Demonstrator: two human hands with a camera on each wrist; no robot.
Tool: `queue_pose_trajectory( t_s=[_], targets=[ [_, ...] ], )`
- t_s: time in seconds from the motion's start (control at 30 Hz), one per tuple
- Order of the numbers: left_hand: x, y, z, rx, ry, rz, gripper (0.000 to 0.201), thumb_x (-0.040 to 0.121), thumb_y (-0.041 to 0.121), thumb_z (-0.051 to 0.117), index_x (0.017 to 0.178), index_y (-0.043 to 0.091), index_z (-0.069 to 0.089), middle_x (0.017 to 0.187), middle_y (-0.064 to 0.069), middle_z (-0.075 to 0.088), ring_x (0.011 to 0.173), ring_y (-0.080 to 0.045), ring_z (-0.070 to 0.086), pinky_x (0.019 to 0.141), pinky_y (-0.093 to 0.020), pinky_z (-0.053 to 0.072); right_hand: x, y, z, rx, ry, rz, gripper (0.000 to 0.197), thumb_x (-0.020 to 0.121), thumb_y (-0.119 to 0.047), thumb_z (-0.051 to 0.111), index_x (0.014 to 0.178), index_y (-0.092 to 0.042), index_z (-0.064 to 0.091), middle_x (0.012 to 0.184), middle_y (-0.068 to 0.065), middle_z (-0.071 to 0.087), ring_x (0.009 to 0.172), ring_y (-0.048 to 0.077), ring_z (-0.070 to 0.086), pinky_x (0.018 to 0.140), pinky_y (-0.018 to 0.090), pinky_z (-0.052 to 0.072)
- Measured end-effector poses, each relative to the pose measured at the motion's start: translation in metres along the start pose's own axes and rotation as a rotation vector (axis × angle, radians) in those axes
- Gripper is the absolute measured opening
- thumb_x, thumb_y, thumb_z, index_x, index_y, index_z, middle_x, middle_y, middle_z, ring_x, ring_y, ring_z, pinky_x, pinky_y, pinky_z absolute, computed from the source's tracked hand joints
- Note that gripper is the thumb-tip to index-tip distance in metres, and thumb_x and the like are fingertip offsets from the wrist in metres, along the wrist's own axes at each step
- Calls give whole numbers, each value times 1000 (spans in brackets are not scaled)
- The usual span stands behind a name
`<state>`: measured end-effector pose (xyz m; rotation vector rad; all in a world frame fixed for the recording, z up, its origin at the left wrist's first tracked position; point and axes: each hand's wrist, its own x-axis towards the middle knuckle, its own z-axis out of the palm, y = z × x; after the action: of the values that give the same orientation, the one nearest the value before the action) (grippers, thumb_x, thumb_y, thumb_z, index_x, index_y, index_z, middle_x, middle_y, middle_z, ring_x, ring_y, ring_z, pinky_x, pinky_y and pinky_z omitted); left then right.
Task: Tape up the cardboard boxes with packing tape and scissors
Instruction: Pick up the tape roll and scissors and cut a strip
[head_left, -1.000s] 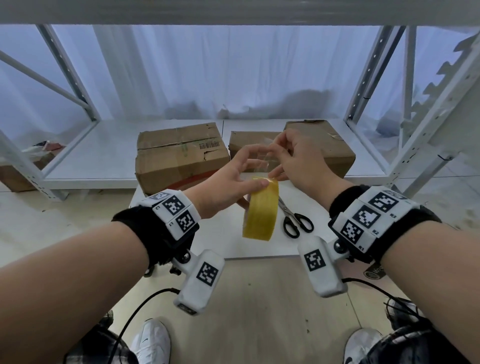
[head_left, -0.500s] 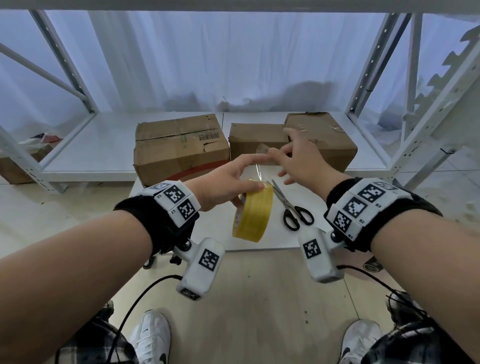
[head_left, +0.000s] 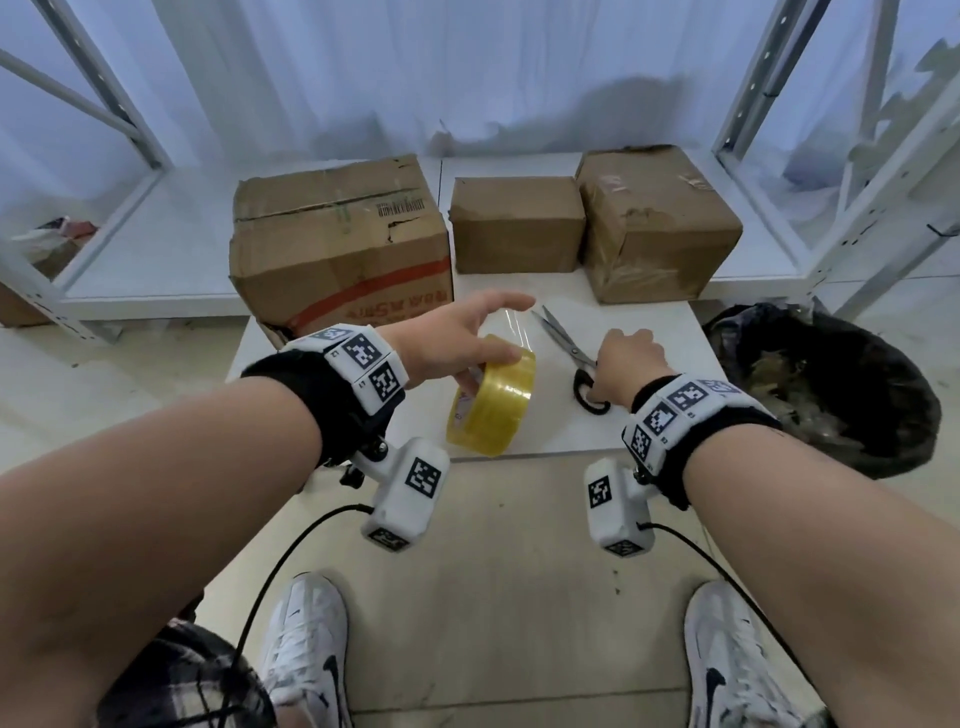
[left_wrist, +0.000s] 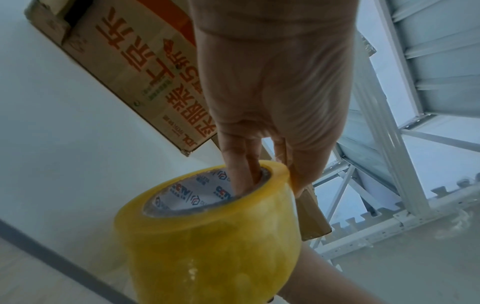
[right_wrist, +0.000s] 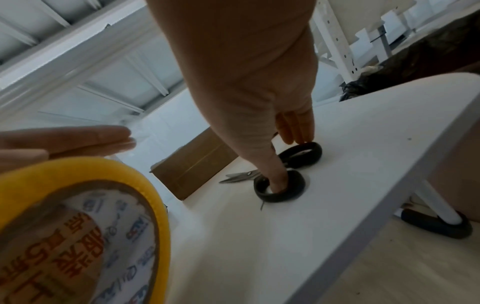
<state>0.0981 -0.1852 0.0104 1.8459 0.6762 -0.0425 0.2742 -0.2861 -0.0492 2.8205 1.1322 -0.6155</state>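
Note:
My left hand (head_left: 460, 345) grips the yellow tape roll (head_left: 492, 397) over the white table (head_left: 660, 415), with fingers (left_wrist: 242, 174) inside the core and the thumb on the outer rim. Its index finger points forward with a clear strip of tape stuck under it. My right hand (head_left: 623, 358) is on the black-handled scissors (head_left: 563, 338), which lie flat on the table; the thumb (right_wrist: 276, 179) sits in one handle ring and the other fingers touch the second ring. Three cardboard boxes stand behind: a large one (head_left: 337, 234), a small one (head_left: 514, 223) and a crumpled one (head_left: 654, 218).
A black bin bag (head_left: 821, 384) sits on the floor just right of the table. White metal shelving frames stand at both sides, with a low white shelf board (head_left: 156, 249) under the boxes. My shoes and the wrist-camera cables are below the table's near edge.
My right hand let go of the tape end and dropped right onto the scissors' handles. My left hand lowered the roll toward the table, keeping the pulled strip on its index finger.

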Motion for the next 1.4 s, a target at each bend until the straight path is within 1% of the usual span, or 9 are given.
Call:
queue_pose_trajectory(
  t_s=[0.13,0.33,0.53,0.67,0.77,0.93,1.1,1.23,1.4],
  targets=[
    [16,-1,-3,-17,24,-9,59,93,11,60,144,28,36,112,11,50,103,-41,61,62,-32,59,14,2,2,-8,32,-154,36,88,-14,61,117,-1,44,118,20,54,107,36,53,75,35,40],
    [33,-1,-10,-44,20,-15,58,93,12,60,142,30,37,122,-4,47,101,-42,61,63,-34,58,27,2,-19,80,-61,-158,50,80,-12,70,120,-2,42,111,16,55,89,28,51,68,33,42],
    [38,-4,-12,-75,49,-5,57,92,12,60,142,29,38,127,-8,47,90,-34,61,63,-34,57,29,20,-43,825,-311,-82,52,91,-5,63,137,-5,39,95,21,66,76,28,64,71,37,56],
    [32,-7,-11,-87,66,5,57,92,12,61,141,29,38,125,-12,52,81,-26,62,61,-32,58,21,36,-42,1117,-452,-154,21,87,-5,67,106,0,60,75,14,59,59,17,58,56,24,50],
    [28,-7,-9,-95,96,2,57,92,11,60,141,29,38,111,-3,54,76,-19,62,60,-31,58,13,43,-32,1208,-441,-227,7,89,-4,64,95,-1,62,75,13,52,64,19,52,64,27,44],
    [19,-5,-6,-94,114,20,58,92,11,60,143,27,37,122,0,51,81,-17,63,61,-31,57,-4,53,-31,1153,-356,-266,28,83,1,68,108,-8,60,88,17,69,67,19,63,67,23,47],
    [12,-3,-3,-76,108,30,58,92,11,61,142,29,38,136,-1,45,84,-20,62,60,-30,56,-22,61,-39,971,-344,-264,20,89,-13,65,108,-17,59,83,1,59,65,9,44,57,19,31],
    [6,0,-2,-42,98,44,58,92,12,61,142,30,38,139,5,42,85,-19,62,61,-27,55,-31,69,-48,683,-379,-242,78,41,-53,68,114,-27,55,92,-1,54,77,13,43,64,28,27],
    [-1,9,-3,-3,40,56,60,91,11,62,142,30,38,145,5,36,89,-24,63,60,-26,55,-32,65,-54,553,-457,-332,71,49,-56,71,114,-30,58,89,-4,58,73,11,44,63,26,30]
  ],
)
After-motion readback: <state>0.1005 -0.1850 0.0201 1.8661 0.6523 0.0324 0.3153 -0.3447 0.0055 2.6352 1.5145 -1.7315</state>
